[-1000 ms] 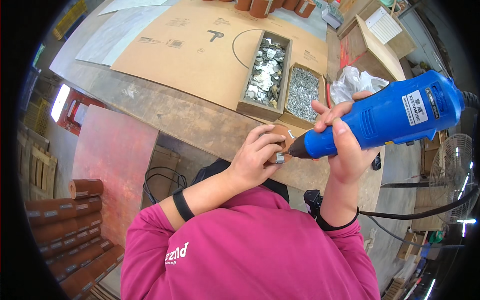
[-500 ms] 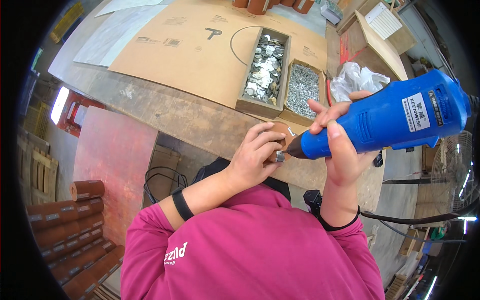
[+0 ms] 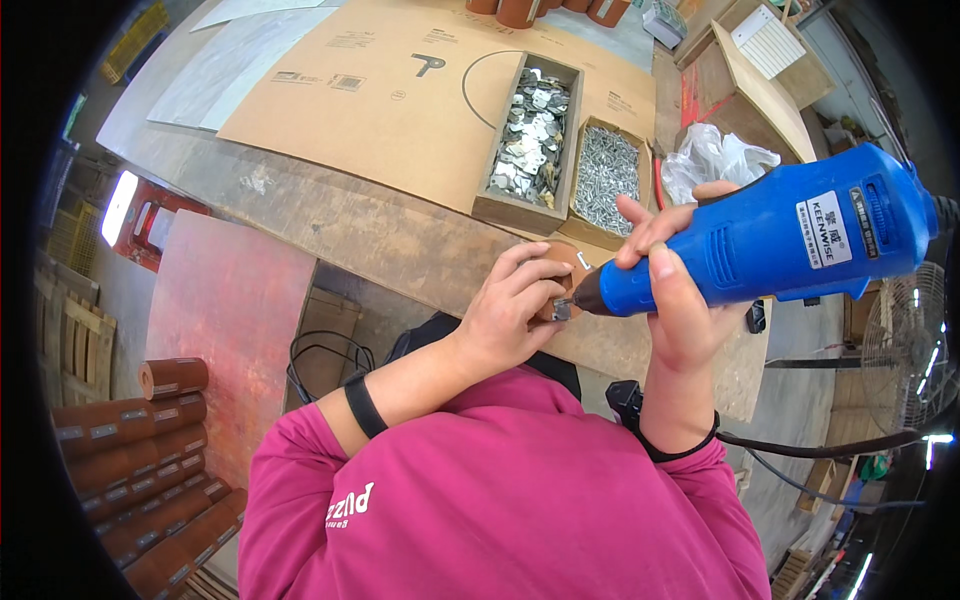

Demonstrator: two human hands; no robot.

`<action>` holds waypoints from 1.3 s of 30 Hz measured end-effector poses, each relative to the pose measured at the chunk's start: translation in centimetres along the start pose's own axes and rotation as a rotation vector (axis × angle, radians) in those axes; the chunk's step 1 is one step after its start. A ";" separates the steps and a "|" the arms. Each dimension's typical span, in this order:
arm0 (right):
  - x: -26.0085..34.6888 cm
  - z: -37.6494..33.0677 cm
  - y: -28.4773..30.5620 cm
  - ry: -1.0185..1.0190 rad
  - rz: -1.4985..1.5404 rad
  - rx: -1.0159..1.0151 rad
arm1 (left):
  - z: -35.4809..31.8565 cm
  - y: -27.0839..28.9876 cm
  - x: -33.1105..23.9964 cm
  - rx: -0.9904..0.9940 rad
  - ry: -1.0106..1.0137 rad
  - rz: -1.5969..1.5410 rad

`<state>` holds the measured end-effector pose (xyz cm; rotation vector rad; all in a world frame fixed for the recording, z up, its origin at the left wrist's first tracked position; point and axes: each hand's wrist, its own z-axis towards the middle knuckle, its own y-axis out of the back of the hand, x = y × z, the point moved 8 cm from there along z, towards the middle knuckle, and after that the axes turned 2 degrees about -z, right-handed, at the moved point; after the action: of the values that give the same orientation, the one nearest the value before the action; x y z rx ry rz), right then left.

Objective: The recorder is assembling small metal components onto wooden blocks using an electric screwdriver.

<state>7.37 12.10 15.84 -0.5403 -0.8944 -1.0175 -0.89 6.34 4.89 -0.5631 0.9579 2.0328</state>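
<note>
My left hand (image 3: 510,315) grips a small round brown piece (image 3: 565,270) with a little metal part on it, held up in front of my chest. My right hand (image 3: 675,300) is wrapped around a blue electric rotary tool (image 3: 780,240). The tool's dark tip touches the metal part on the brown piece. A black cable trails from the tool down to my right.
A wooden workbench (image 3: 340,225) carries a cardboard sheet (image 3: 380,90), a wooden box of flat metal plates (image 3: 530,135) and a smaller box of screws (image 3: 605,175). A white plastic bag (image 3: 715,160) lies nearby. Brown cylinders (image 3: 130,480) are stacked at lower left.
Both hands and the blue tool have stayed together with only slight shifts. The tool's tip remains on the brown piece.
</note>
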 end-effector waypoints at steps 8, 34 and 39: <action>0.0 -0.1 0.3 -0.024 0.068 0.022 | 0.0 -0.4 0.4 -0.002 0.001 -0.037; 0.8 -2.4 9.9 0.126 0.199 -0.333 | 0.4 -0.5 0.1 0.060 -0.096 -0.022; -0.7 -3.3 11.0 0.080 0.181 -0.434 | 0.8 1.3 -1.6 0.036 -0.094 0.094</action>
<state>18.30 14.85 13.58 -0.9215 -0.5411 -1.0626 -1.06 5.71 6.95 -0.4064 0.9786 2.1010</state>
